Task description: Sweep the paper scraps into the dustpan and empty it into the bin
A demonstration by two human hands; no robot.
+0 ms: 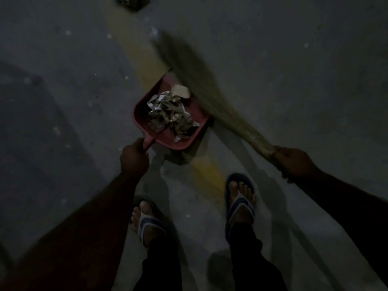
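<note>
A red dustpan (pixel 195 114) rests on the dim grey floor, holding a heap of crumpled paper scraps (pixel 170 114). My left hand (pixel 134 158) grips its short handle at the pan's near left corner. My right hand (pixel 294 162) is closed around the bound end of a grass broom (pixel 201 80). The broom's bristles fan out, blurred, past the pan's right side and open front. One small white scrap (pixel 153 32) lies on the floor beyond the bristle tips.
A faded yellow stripe (pixel 210 175) runs along the floor under the pan. My two feet in blue-and-white flip-flops (pixel 239 204) stand just behind it. A dark object (pixel 132 2) sits at the top edge. Pale specks dot the floor at left.
</note>
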